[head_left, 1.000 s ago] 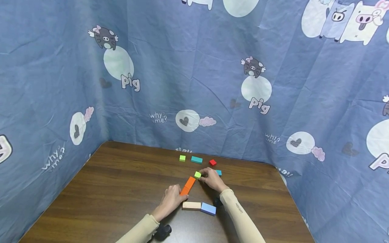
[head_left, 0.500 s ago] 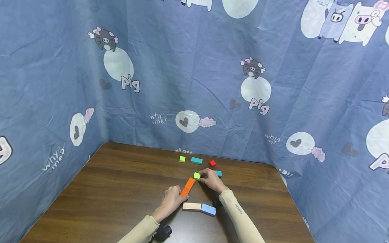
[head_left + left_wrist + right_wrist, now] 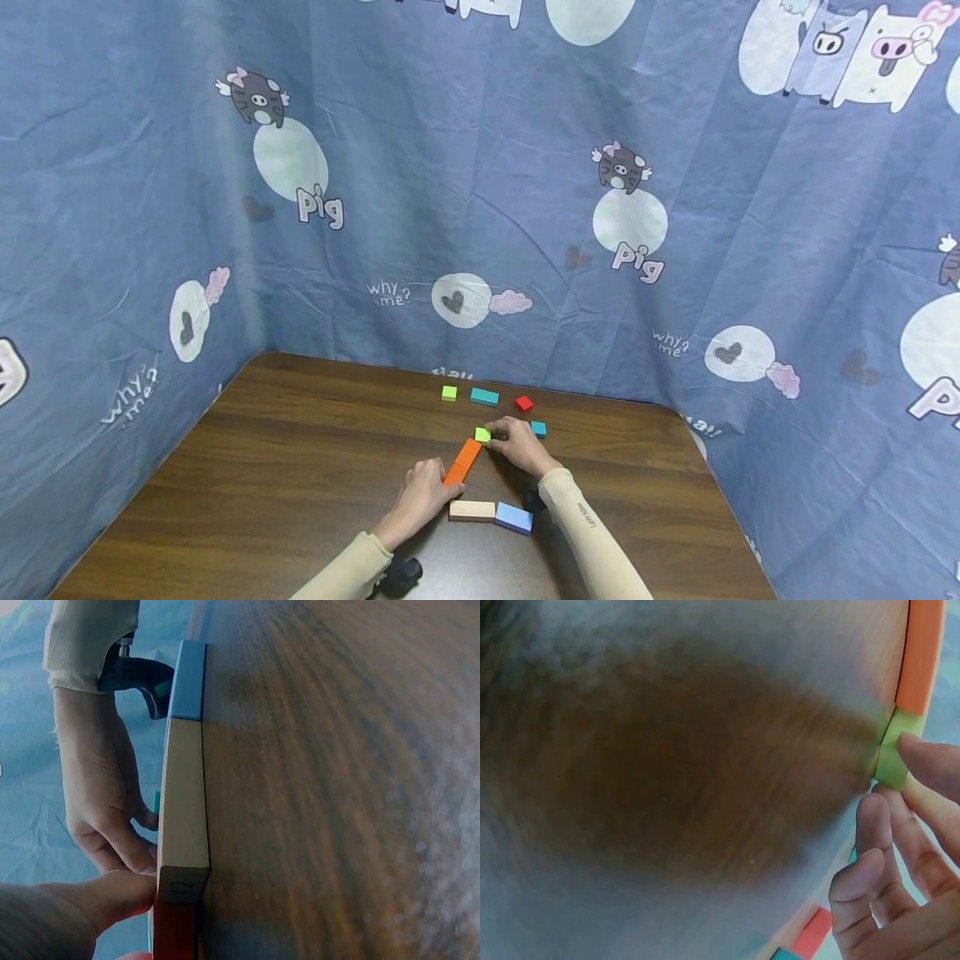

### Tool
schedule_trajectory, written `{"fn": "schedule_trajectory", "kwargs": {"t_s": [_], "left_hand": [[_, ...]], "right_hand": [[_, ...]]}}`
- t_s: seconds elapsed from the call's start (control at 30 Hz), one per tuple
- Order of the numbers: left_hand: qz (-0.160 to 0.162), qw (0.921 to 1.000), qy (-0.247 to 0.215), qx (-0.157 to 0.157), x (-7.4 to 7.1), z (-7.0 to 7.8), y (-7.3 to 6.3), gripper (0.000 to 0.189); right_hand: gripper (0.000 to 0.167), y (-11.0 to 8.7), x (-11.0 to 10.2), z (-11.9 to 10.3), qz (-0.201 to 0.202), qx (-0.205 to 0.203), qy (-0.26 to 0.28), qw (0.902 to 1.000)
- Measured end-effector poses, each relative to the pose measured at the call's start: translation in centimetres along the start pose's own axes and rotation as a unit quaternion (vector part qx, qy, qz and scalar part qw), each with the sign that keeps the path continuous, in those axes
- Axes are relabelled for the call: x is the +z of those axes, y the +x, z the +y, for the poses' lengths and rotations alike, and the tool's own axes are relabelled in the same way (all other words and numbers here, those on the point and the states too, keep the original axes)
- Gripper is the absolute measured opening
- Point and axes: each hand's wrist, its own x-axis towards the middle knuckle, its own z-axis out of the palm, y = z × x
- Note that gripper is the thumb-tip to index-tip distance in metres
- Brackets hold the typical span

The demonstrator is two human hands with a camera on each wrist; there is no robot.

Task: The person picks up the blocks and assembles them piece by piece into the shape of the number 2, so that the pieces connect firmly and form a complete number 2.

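My left hand (image 3: pixel 422 497) holds the nearer of two orange blocks, its thumb on the near side. The farther orange block (image 3: pixel 468 452) continues end to end from it, slanting away to the right. At its far end is a light green cube (image 3: pixel 482 435), pinched between thumb and fingers of my right hand (image 3: pixel 519 445). In the right wrist view the green cube (image 3: pixel 897 754) appears to touch the orange block (image 3: pixel 920 656). Just right of my left thumb lie a plain wooden block (image 3: pixel 472 512) and a blue block (image 3: pixel 513 518), end to end.
Farther back on the brown wooden table (image 3: pixel 322 442) lie another green block (image 3: pixel 448 393), a teal block (image 3: pixel 484 397) and a red block (image 3: pixel 524 403). A smaller teal block (image 3: pixel 538 429) sits beyond my right hand. A blue printed cloth (image 3: pixel 405 208) hangs behind the table.
My right hand has slid the green cube slightly left, up to the far end of the orange blocks. My left hand stays in place on the nearer orange block.
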Motion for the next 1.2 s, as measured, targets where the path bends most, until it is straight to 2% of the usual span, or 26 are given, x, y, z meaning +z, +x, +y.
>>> {"fn": "schedule_trajectory", "kwargs": {"t_s": [0.23,0.63,1.2], "left_hand": [[0.004,1.0,0.0,0.008,0.06,-0.03,0.06,0.033],[0.003,1.0,0.003,0.007,0.02,-0.06,0.12,0.032],[-0.005,0.9999,0.006,-0.008,0.04,0.03,0.13,0.033]], "right_hand": [[0.031,-0.04,-0.06,-0.25,-0.009,0.012,0.01,0.9998],[0.03,0.05,-0.02,-0.36,-0.007,0.0,0.004,1.0],[0.032,0.2,0.01,-0.49,-0.011,0.002,0.005,0.9999]]}}
